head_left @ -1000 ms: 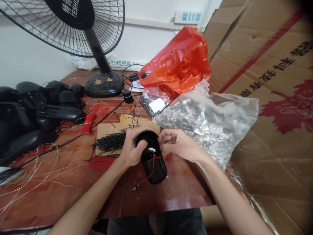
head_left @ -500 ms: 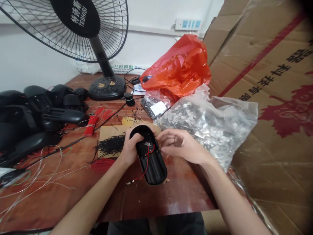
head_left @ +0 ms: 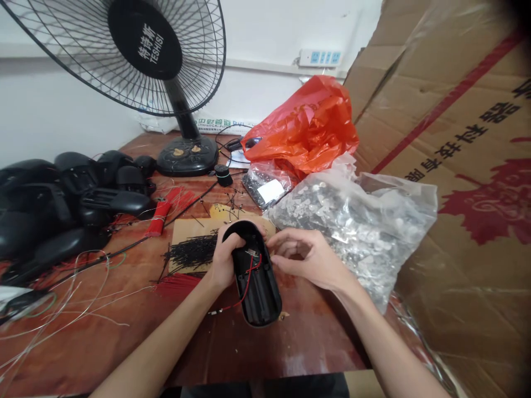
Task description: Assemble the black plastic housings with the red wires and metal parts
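A long black plastic shell [head_left: 260, 298] with rounded ends is tilted over the table, its hollow side facing me. My left hand [head_left: 224, 258] grips its upper left wall, thumb inside and the other fingers mostly hidden behind. Inside the shell runs a thin red wire [head_left: 248, 287], joined to a small metal part [head_left: 251, 252]; its loose end hangs out past the left wall. My right hand [head_left: 309, 258] is at the shell's upper right edge, fingers curved and thumb apart from the index finger. Whether those fingertips touch the edge I cannot tell.
Black wires [head_left: 193, 251] lie on cardboard to the left, near red wires [head_left: 176, 284]. Several black shells [head_left: 41, 204] are piled far left. Behind stand a fan [head_left: 186, 157] and a red plastic bag [head_left: 307, 132]. A clear bag of metal pieces [head_left: 352, 215] and cardboard boxes [head_left: 460, 265] flank the right.
The view has shifted slightly, so the background sits lower. The shell looks a little more upright. Both hands keep nearly the same pose around it.
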{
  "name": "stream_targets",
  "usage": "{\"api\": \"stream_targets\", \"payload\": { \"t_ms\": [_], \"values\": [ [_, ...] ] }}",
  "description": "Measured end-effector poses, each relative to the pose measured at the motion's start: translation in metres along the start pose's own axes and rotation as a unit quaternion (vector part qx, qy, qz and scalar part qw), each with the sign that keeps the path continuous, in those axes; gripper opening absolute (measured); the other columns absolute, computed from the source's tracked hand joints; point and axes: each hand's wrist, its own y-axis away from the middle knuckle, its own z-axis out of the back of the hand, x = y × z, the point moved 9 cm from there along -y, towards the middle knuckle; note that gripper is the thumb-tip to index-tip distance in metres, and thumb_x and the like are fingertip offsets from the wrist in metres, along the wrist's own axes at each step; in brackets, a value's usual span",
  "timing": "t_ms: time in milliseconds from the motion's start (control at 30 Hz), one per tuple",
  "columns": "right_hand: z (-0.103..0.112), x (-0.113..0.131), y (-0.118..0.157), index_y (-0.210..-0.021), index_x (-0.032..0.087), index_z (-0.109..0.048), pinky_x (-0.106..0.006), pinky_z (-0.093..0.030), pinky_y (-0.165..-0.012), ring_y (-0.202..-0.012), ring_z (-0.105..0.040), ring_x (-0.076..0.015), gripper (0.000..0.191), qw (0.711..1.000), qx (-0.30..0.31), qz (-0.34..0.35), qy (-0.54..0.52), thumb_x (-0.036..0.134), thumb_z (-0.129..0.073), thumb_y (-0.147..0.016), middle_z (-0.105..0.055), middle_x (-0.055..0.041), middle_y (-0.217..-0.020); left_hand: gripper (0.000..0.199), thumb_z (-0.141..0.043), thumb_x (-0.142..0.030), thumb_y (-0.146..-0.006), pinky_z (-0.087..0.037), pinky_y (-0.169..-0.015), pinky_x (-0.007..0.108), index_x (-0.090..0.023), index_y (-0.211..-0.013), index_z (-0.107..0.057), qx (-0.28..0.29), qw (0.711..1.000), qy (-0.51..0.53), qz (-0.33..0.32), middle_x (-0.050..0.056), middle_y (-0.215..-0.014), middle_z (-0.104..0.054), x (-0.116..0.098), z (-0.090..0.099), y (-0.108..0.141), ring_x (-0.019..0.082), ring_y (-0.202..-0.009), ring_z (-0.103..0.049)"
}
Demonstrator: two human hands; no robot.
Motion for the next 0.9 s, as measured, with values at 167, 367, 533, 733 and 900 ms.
{"api": "stream_targets", "payload": {
  "t_ms": [167,367,533,733,900],
  "values": [
    [-0.001,0.006,-0.001,-0.092,0.017,-0.067,-0.021,-0.04,-0.054,-0.058,-0.048,-0.008,0.012,0.997,-0.027,0.025,0.061,0.021,-0.068,-0.081,-0.058,0.0022,-0.069,0.03,-0.042,-0.023,-0.069,-0.047,-0.079,0.035,-0.016,-0.083,-0.067,-0.015,0.998,-0.058,-0.003,0.007,-0.082,-0.066,0.005,0.006,0.001,0.024,-0.083,-0.058],
    [-0.004,0.007,-0.001,-0.089,0.017,-0.064,-0.02,-0.038,-0.05,-0.055,-0.046,-0.0077,0.011,0.994,-0.031,0.059,0.088,0.018,-0.065,-0.079,-0.056,0.003,-0.066,0.026,-0.044,-0.022,-0.069,-0.047,-0.082,0.035,-0.015,-0.079,-0.067,-0.008,0.999,-0.036,-0.003,0.008,-0.088,-0.067,0.003,0.003,0.0,0.023,-0.087,-0.058],
    [-0.004,0.0,-0.003,-0.088,0.017,-0.063,-0.022,-0.035,-0.05,-0.054,-0.043,-0.0078,0.011,0.994,-0.041,0.061,0.083,0.018,-0.065,-0.077,-0.053,0.0034,-0.065,0.026,-0.044,-0.027,-0.068,-0.051,-0.073,0.033,-0.014,-0.079,-0.064,-0.025,0.998,-0.044,0.036,0.008,-0.083,-0.065,0.003,0.004,0.0,0.022,-0.082,-0.059],
    [0.0,-0.012,-0.007,-0.093,0.017,-0.061,-0.021,-0.038,-0.055,-0.059,-0.046,-0.0076,0.015,0.999,-0.027,0.023,0.024,0.017,-0.065,-0.079,-0.053,0.0036,-0.069,0.026,-0.052,-0.034,-0.078,-0.05,-0.062,0.032,-0.014,-0.087,-0.066,-0.064,0.992,-0.056,0.091,0.007,-0.081,-0.065,0.014,0.014,0.002,0.02,-0.071,-0.059],
    [0.006,-0.016,-0.011,-0.109,0.019,-0.058,-0.026,-0.052,-0.065,-0.072,-0.061,-0.0121,0.026,0.998,-0.037,0.009,-0.056,0.023,-0.064,-0.085,-0.064,-0.0027,-0.09,0.022,-0.058,-0.035,-0.082,-0.048,-0.073,0.03,-0.015,-0.085,-0.067,-0.078,0.99,-0.111,0.036,0.004,-0.082,-0.065,0.0,0.019,-0.002,0.02,-0.079,-0.059]
  ]
}}
